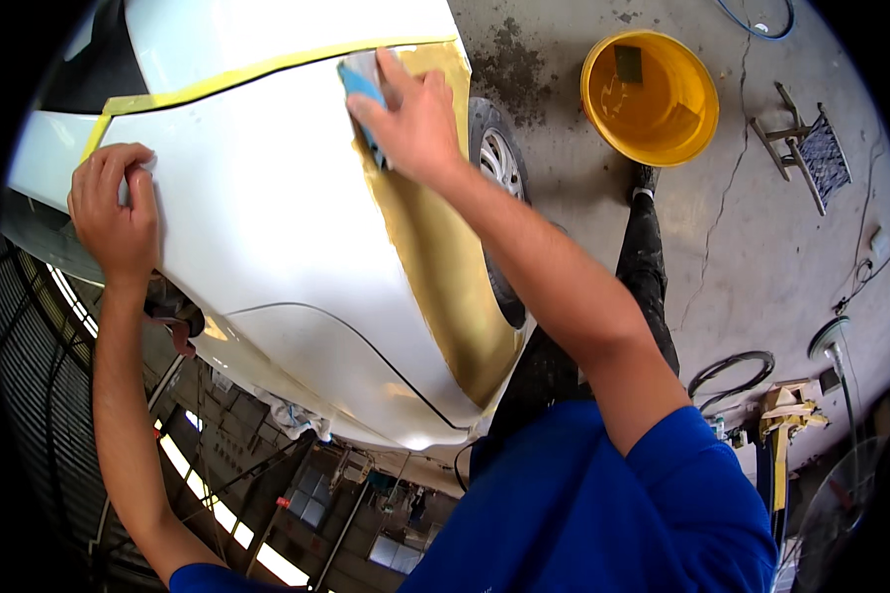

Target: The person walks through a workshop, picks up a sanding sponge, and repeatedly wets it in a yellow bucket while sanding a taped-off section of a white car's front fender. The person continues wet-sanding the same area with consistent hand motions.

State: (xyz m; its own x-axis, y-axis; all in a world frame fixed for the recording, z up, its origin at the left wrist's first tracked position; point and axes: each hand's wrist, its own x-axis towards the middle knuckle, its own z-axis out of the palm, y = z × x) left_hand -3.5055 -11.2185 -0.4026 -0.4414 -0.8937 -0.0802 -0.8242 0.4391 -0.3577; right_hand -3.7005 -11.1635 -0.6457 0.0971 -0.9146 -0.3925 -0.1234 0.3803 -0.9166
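A white car panel [267, 217] fills the middle, with yellow tape [198, 84] along a seam and a matte gold strip [425, 257] down its right side. My right hand [410, 119] grips a blue-and-grey block [358, 85], pressed on the top of that strip where it borders the white paint; part of the block is under my fingers. My left hand [114, 208] is curled over the panel's left edge, fingers bent together; its palm is hidden. A wheel [499, 163] shows beside the gold strip.
A yellow bucket [697, 89] stands on the stained, cracked concrete floor [722, 257], near my dark-clad leg [641, 247]. Right of it are a low stool [816, 158], coiled hoses [732, 371] and a metal stand [826, 341]. Shop roofing shows at the lower left.
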